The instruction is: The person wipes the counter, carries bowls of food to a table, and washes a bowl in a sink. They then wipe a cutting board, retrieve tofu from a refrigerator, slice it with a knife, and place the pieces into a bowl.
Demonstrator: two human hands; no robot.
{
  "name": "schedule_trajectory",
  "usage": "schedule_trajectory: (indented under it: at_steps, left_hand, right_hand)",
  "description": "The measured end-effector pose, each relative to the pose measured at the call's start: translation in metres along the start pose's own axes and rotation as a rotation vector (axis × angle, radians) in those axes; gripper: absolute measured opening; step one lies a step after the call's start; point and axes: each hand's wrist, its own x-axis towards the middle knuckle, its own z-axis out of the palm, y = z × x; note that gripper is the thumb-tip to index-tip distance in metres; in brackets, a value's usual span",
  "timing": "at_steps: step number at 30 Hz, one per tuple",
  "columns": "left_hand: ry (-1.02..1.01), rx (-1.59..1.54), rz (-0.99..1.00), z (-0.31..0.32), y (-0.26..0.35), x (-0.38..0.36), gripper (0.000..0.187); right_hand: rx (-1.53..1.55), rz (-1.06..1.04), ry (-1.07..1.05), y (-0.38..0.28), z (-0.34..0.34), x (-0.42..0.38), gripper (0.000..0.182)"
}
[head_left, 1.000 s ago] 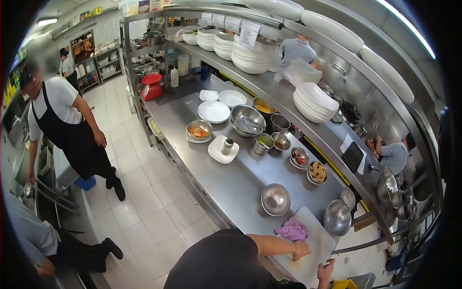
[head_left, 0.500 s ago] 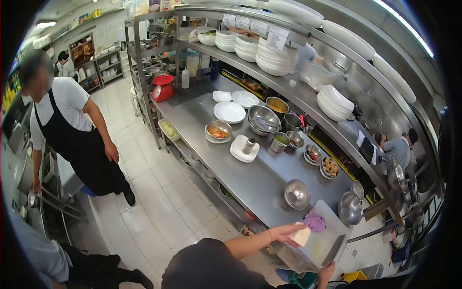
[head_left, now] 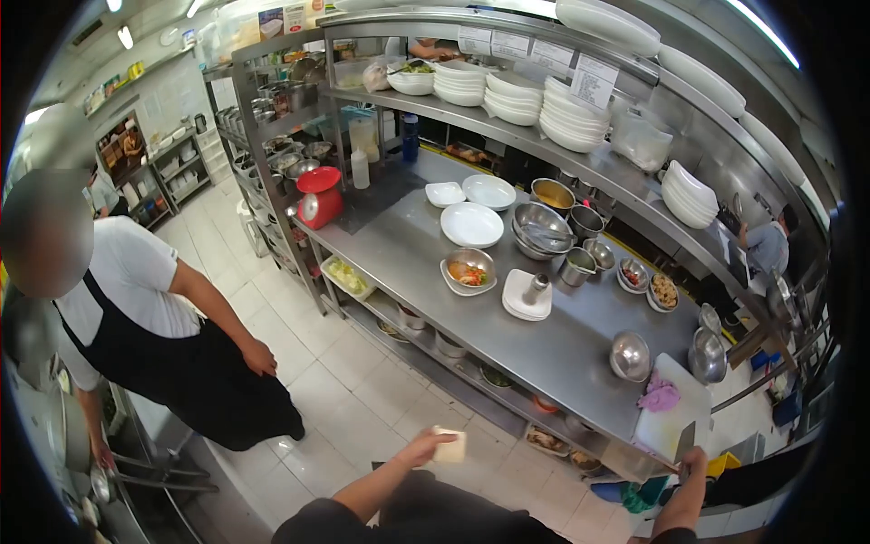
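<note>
Out over the tiled floor, away from the table, my left hand point(head_left: 430, 448) is closed round a pale, cream-coloured block point(head_left: 450, 445); its exact kind cannot be made out. My right hand point(head_left: 694, 461) grips the handle of a knife point(head_left: 686, 441) at the near edge of a white cutting board point(head_left: 696, 396). The broad blade points away from me, over the board. A crumpled purple cloth point(head_left: 659, 395) lies on the board's left side. Just beyond it sits a steel bowl point(head_left: 630, 356).
On the steel table point(head_left: 408, 272) are white plates point(head_left: 472, 225), several metal bowls and a red scale point(head_left: 318, 197). Stacked dishes point(head_left: 575, 116) fill the shelf above. A person in a black apron point(head_left: 163, 363) stands at the left. A lower shelf point(head_left: 426, 358) carries food containers.
My left hand has swung left with the pale block, from above the board to over the floor. The view has turned left. My right hand still has the knife at the board.
</note>
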Motion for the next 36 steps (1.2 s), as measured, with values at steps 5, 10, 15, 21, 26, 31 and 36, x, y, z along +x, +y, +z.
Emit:
schedule_trajectory:
  at_steps: [5, 10, 15, 21, 26, 31, 36]
  left_hand:
    - [0.468, 0.252, 0.141, -0.144, 0.030, -0.095, 0.040]
    - [0.690, 0.319, 0.177, -0.194, 0.057, -0.143, 0.043]
    - [0.635, 0.118, 0.313, -0.163, 0.060, -0.114, 0.041]
    - [0.286, 0.059, 0.232, -0.052, 0.044, -0.028, 0.036]
    - [-0.015, 0.223, 0.112, 0.099, 0.021, 0.033, 0.038]
    - [-0.316, 0.246, 0.113, 0.244, -0.027, 0.084, 0.037]
    - [-0.409, -0.228, -0.300, 0.391, -0.055, 0.124, 0.040]
  right_hand:
    - [0.203, 0.517, -0.700, 0.007, 0.013, 0.076, 0.032]
    - [0.200, 0.402, -0.532, -0.040, -0.017, 0.029, 0.042]
    - [-0.031, 0.288, -0.275, -0.060, -0.036, -0.016, 0.044]
    - [0.149, 0.439, -0.786, 0.043, -0.010, 0.074, 0.027]
    - [-0.052, 0.050, -0.614, 0.101, -0.043, 0.065, 0.031]
    - [-0.118, -0.242, -0.015, 0.100, -0.022, 0.002, 0.020]
    - [0.628, -0.262, 0.245, 0.053, -0.012, -0.097, 0.032]
